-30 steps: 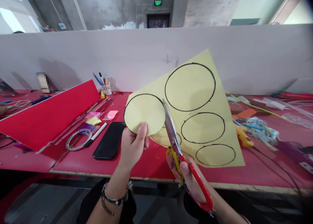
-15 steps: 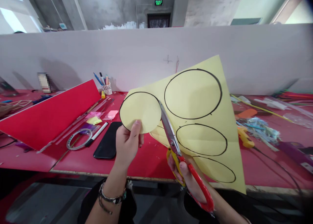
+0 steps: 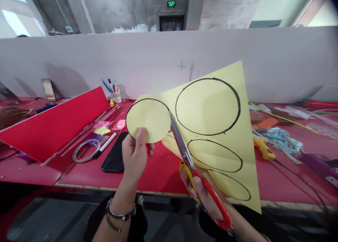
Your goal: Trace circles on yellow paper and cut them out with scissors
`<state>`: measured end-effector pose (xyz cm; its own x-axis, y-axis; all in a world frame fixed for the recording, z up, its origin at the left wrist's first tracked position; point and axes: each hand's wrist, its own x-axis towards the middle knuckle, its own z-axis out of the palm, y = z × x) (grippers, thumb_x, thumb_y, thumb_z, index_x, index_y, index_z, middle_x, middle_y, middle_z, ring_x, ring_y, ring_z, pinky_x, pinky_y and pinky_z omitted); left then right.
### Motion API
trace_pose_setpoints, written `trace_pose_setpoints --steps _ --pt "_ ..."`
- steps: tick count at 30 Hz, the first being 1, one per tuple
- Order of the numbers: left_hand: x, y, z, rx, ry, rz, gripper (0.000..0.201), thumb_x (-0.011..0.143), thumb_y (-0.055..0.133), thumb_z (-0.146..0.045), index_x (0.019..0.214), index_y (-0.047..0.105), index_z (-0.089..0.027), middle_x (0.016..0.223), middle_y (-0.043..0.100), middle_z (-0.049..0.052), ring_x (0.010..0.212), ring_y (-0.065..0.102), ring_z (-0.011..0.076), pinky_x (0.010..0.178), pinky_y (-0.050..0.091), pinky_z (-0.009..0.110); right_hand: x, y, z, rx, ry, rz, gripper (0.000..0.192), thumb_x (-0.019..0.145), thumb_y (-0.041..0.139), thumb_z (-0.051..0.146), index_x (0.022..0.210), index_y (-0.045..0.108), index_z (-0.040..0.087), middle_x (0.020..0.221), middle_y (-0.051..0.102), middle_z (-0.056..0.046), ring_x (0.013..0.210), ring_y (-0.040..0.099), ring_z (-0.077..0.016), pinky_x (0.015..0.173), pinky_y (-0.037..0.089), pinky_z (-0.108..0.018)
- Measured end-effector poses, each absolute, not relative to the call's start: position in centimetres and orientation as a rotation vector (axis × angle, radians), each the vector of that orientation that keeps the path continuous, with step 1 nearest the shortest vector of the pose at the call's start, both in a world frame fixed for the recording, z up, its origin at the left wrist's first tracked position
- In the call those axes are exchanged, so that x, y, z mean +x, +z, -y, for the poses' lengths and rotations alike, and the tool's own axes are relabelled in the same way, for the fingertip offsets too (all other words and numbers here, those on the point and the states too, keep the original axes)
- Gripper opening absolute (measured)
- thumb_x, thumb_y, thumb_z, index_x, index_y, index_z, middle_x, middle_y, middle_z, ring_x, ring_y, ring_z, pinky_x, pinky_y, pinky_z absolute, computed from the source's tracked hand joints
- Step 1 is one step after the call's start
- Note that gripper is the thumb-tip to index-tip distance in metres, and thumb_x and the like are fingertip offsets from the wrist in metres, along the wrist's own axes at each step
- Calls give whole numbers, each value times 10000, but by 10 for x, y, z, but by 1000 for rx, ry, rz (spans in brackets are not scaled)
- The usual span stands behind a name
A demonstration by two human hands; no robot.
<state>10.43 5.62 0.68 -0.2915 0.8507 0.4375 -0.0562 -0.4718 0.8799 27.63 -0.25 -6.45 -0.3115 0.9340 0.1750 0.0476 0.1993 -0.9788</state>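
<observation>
A sheet of yellow paper (image 3: 211, 108), marked with several black ovals, is held up above the table. My left hand (image 3: 136, 152) pinches the partly cut circle (image 3: 149, 119) at its lower edge, thumb on top. A black line still borders that circle's upper and left side, where it joins the sheet. My right hand (image 3: 202, 192) is wrapped round scissors (image 3: 183, 145) with one red and one yellow handle. Their blades look nearly closed, tips at the circle's right edge. The sheet's lower part hangs over and behind my right hand, and part of it curls beneath the blades.
A black phone (image 3: 113, 155), a white marker (image 3: 107, 143) and a ring of tape (image 3: 86, 150) lie left on the red table. A red board (image 3: 58, 122) leans behind them. Rightwards are a yellow glue gun (image 3: 264, 148) and shredded strips (image 3: 280, 138). A white partition (image 3: 148, 66) stands behind.
My left hand and the circle have shifted slightly left. The sheet has tilted and dropped a little, and the scissor tips have followed the circle's edge leftward.
</observation>
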Motion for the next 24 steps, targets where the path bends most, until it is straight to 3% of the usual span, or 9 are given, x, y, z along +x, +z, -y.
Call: trace_pose_setpoints --steps 6,14,24 --pt "112 9 -56 1150 1812 -1030 209 765 582 -374 689 569 -179 571 582 -29 385 480 69 386 411 192 275 -56 2 -904 1242 1614 421 867 330 600 821 454 200 702 413 -1 480 283 -90 394 255 -225" --pt "110 13 -49 1367 1724 -1219 326 787 565 -411 570 518 -172 380 416 -58 328 405 68 351 364 188 281 -61 6 -942 1215 1657 312 891 362 518 877 460 222 780 471 -24 508 351 -107 429 320 -240" --pt "105 13 -48 1466 1672 -1198 319 784 567 -415 585 566 -166 370 427 -47 313 397 65 326 362 178 285 -48 5 -886 1104 1712 325 880 379 513 897 457 198 835 490 -54 664 446 -159 574 403 -291"
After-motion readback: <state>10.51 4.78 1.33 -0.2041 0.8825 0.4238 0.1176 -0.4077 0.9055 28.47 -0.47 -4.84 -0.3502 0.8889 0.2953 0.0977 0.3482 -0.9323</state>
